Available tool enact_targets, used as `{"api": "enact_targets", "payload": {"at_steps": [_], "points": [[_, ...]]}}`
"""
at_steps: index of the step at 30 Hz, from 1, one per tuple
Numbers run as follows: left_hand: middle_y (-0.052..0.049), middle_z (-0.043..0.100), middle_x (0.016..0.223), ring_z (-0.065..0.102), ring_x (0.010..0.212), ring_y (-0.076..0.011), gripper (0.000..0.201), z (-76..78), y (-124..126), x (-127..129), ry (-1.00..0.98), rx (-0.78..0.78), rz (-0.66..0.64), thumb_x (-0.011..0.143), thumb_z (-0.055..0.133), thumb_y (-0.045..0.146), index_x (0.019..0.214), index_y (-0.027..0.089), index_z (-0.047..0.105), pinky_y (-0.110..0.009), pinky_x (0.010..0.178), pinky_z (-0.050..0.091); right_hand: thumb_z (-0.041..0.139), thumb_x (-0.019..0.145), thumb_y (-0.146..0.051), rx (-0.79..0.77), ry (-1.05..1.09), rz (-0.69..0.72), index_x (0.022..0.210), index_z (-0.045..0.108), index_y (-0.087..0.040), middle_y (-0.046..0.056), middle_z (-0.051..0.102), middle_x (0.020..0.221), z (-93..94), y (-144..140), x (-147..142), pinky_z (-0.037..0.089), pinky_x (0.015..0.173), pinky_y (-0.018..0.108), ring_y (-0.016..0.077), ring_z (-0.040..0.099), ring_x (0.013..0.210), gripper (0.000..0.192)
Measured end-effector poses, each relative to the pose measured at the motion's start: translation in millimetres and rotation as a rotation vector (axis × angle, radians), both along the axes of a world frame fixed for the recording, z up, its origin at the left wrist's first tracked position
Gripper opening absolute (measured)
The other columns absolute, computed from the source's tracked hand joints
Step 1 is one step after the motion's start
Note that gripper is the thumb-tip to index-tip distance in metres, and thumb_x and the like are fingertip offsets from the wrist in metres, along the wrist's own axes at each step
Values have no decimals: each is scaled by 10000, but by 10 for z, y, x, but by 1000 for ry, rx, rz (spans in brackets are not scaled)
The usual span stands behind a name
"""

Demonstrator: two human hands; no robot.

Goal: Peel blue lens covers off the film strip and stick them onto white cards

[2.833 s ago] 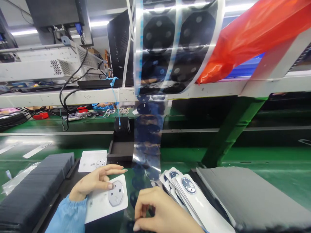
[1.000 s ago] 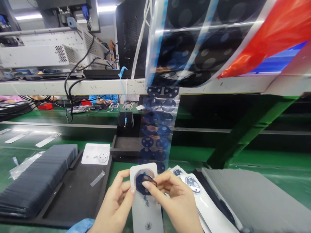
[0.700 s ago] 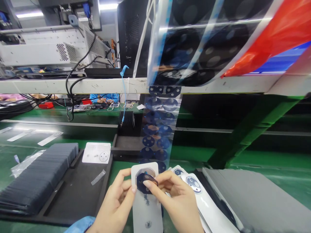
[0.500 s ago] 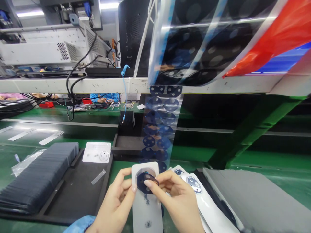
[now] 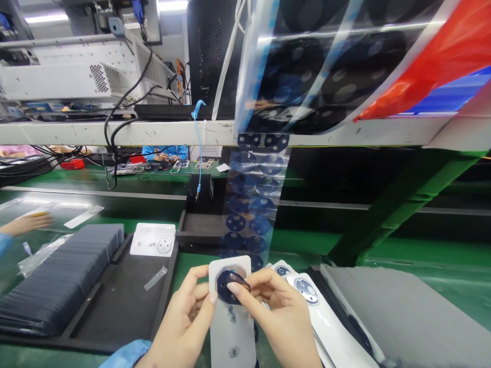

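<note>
Left hand [image 5: 184,327] grips a smooth white rounded-corner plastic cover [image 5: 232,317] upright above the green worktop [image 5: 422,286]. Right hand [image 5: 280,319] pinches a glossy dark-blue round film sticker [image 5: 230,286] against its top.

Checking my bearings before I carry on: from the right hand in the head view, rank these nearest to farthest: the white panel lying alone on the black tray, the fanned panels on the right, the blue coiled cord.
1. Fanned panels: just right of the right hand, practically touching.
2. Lone white panel: up and left, on the black tray.
3. Blue coiled cord: hanging from the shelf, far behind.
</note>
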State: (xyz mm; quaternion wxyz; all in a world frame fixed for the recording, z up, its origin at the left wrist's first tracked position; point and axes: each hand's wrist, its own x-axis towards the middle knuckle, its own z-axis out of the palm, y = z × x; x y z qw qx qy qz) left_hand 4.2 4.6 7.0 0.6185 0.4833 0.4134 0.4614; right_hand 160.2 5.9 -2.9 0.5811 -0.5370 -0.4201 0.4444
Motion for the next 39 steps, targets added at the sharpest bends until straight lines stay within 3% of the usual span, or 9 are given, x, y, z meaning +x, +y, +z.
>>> {"api": "enact_targets", "payload": {"at_steps": [4,14,22,27,31,33,35,39], "points": [[-86,842,971,786,788,-262,427,-1,3,-16,29,16,-37,886,704,532,1165,217,632,-293,685,593,890,649,-437,3,6,-65,620,670,-221,-21,636,602,25,-30,-44,477,549,251,143,561,562,310],[-83,843,952,783,756,-256,428,7,3,0,50,36,-6,881,709,526,1166,214,644,-278,656,578,892,636,-468,-11,19,-49,605,646,-229,-28,628,604,54,-48,-58,473,557,255,143,552,563,344],[-91,841,1028,790,877,-279,417,-50,-6,-3,110,79,35,873,729,493,1173,217,640,-267,689,594,889,663,-422,19,33,-64,633,660,-215,-30,627,621,12,-25,-80,478,562,241,133,560,572,310],[-88,843,1015,796,851,-265,358,-88,-14,78,153,186,95,894,689,521,1086,219,687,-269,748,599,858,706,-378,63,-75,-77,645,668,-229,-16,647,639,-27,-39,-99,466,551,259,145,549,565,250],[-62,849,905,797,774,-236,266,-166,-5,104,195,246,154,900,698,461,1032,230,707,-236,710,590,826,759,-328,204,-236,-145,710,683,-252,-7,667,670,-117,-67,-136,481,543,267,169,609,597,168],[-46,846,881,798,756,-219,191,-221,14,85,223,290,170,912,690,395,1017,237,704,-221,694,590,810,790,-355,277,-345,-187,776,687,-256,16,689,785,-192,-61,-147,488,523,266,171,642,623,158],[-25,842,869,796,740,-197,133,-269,31,63,260,348,163,915,678,329,1017,244,686,-205,682,592,781,821,-438,354,-473,-266,912,687,-258,50,689,954,-266,-34,-137,495,492,267,164,653,627,222],[11,821,803,779,697,-166,115,-289,13,83,240,359,223,860,712,292,954,240,670,-188,677,586,763,752,-658,415,-684,-442,1271,569,-266,97,649,1155,-307,22,-77,535,534,320,184,620,654,678]]}}
